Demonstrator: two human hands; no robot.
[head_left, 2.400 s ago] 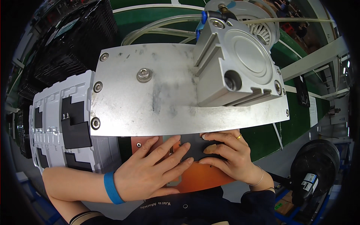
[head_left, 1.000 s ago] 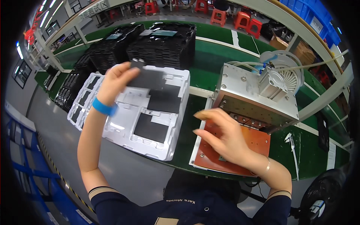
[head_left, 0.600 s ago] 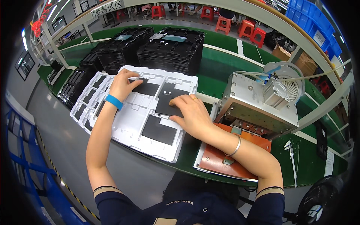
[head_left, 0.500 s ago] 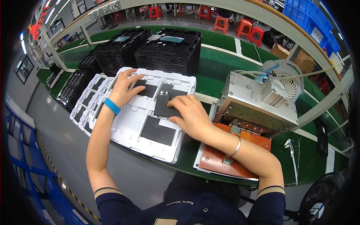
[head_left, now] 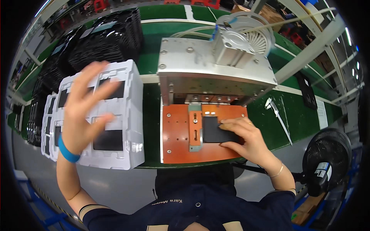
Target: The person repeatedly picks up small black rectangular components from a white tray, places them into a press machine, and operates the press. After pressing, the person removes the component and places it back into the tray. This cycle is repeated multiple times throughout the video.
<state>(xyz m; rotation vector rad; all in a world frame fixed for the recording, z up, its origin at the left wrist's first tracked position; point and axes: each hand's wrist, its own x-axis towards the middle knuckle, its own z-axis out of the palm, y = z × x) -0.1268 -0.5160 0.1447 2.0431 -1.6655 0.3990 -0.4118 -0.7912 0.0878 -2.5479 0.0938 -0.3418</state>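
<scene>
Your right hand [head_left: 248, 141] has the notched flat black piece [head_left: 213, 131] between thumb and fingers, down on the orange plate [head_left: 177, 148], just right of the slotted strip [head_left: 195, 125]. Left hand's [head_left: 81, 109] blurry, fingers spread over the white tray [head_left: 133, 154], nothing in them. Silver press [head_left: 185, 61] sits right behind the plate, calipers [head_left: 279, 120] off to its right.
</scene>
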